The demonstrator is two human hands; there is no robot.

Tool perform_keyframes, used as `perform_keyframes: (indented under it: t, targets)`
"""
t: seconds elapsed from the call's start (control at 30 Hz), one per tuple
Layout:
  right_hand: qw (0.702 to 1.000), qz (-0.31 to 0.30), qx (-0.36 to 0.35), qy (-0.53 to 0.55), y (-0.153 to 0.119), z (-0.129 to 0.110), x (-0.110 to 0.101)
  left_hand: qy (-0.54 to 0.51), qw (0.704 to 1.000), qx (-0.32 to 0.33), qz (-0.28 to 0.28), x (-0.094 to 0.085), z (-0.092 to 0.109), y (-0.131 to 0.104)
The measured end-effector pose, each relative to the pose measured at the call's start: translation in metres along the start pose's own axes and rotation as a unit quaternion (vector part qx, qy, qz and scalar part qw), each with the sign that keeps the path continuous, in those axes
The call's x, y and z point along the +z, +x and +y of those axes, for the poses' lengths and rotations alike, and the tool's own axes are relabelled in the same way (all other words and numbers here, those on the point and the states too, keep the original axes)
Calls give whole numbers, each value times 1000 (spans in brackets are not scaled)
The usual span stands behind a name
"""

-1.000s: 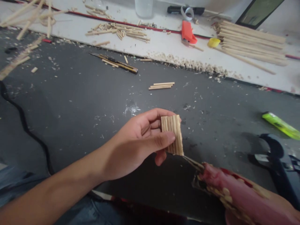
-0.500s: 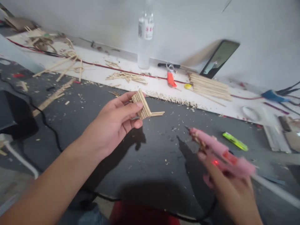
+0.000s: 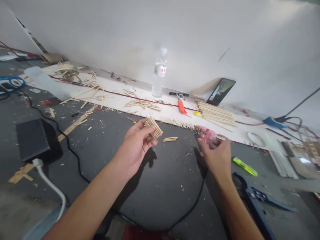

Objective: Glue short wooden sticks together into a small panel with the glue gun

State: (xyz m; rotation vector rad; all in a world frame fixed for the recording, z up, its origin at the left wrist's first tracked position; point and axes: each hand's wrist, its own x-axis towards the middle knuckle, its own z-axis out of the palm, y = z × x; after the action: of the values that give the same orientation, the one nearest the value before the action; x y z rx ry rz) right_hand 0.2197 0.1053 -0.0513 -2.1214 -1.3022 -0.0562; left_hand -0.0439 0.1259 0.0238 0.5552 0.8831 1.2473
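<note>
My left hand point(image 3: 137, 143) pinches a small panel of wooden sticks point(image 3: 154, 128) laid side by side, held tilted above the dark tabletop. At the right, my right hand point(image 3: 217, 155) is closed around a pink hot glue gun point(image 3: 207, 132) with a small red light lit. The gun's nozzle points left, near the edge of the white board. Between the hands, several short wooden sticks point(image 3: 170, 139) lie on the table. Behind the left hand, more short sticks point(image 3: 132, 119) are partly hidden by the fingers.
A white board point(image 3: 117, 106) along the wall carries cut sticks, a bundle of long sticks point(image 3: 217, 114), a water bottle point(image 3: 158, 80) and a propped phone point(image 3: 221, 91). A green cutter point(image 3: 245, 166) and dark-blue cutting tool point(image 3: 257, 203) lie right; a black adapter point(image 3: 37, 140) sits left.
My right hand has moved the glue gun up and left, further from me. The view has shifted, showing more of the table. My left hand still holds the stick panel.
</note>
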Motion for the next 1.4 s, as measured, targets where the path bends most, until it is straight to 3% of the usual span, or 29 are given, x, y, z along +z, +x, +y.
perform_keyframes:
  t: [0.07,0.1,0.13,0.23,0.4,0.53,0.63,0.73,0.83,0.93,1.03,1.13,1.27,1.4]
  targets:
    - [999,33,-21,-7,-24,-6,-13,2,1000,-3,2,1,1,0]
    - [998,10,-61,-6,-34,-12,-18,4,1000,-2,4,2,1,0]
    - [992,-40,-123,-3,-40,-20,-20,5,1000,1,7,2,1,-1]
    - [935,-192,-298,-15,-35,-50,-10,6,1000,13,20,3,1,-2]
    - [875,-288,-362,-144,11,-83,18,18,1000,10,23,3,2,-3]
    - [823,-352,-380,-235,28,-95,16,29,999,10,20,3,3,-1]
    - [799,-383,-379,-269,33,-103,13,41,999,10,12,2,2,-1]
    - [796,-402,-358,-277,42,-111,17,64,998,18,-4,1,-1,-3]
    - [816,-407,-325,-250,51,-118,22,99,994,38,-10,-3,-4,-4]
    - [853,-393,-287,-188,51,-119,12,145,988,58,-8,-9,-9,-3]
    - [890,-376,-246,-83,33,-106,-7,197,978,69,-11,-17,-15,-4]
    - [897,-390,-197,73,3,-83,-15,251,965,63,-36,-26,-23,-8]
    - [863,-422,-140,242,-33,-59,-1,394,913,78,-76,-41,-33,-16]
    - [841,-433,-109,306,-46,-53,10,498,855,122,-82,-55,-43,-20]
